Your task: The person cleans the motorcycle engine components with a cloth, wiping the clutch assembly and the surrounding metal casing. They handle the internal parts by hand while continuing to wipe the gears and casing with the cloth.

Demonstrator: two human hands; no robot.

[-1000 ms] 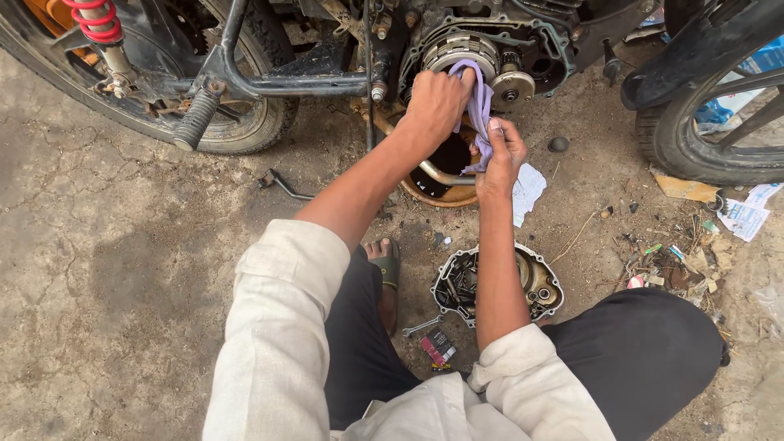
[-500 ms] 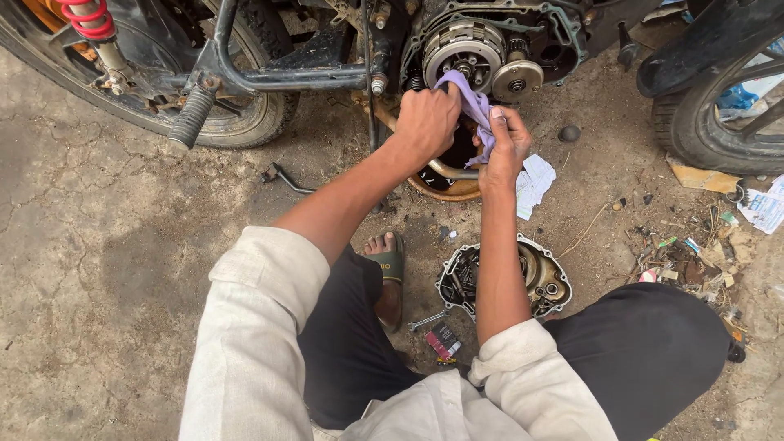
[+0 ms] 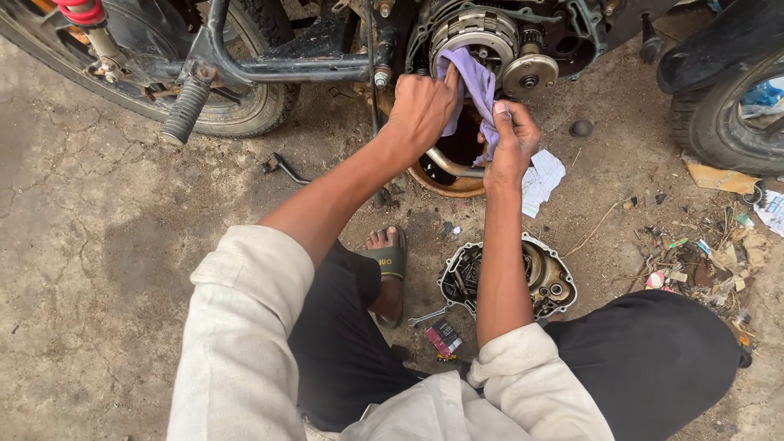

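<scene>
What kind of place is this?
Likely an outdoor or roadside motorcycle repair spot: bare cracked ground, a motorcycle's opened engine, its removed engine cover on the ground. Both hands hold a purple rag.

Cream shirt, dark trousers, one sandal

Rolled cream sleeves [image 3: 245, 327] bunch above bare forearms; black trousers [image 3: 653, 359] cover both knees; an olive strapped sandal [image 3: 390, 263] on one foot.

Soft even daylight, sharp focus
</scene>
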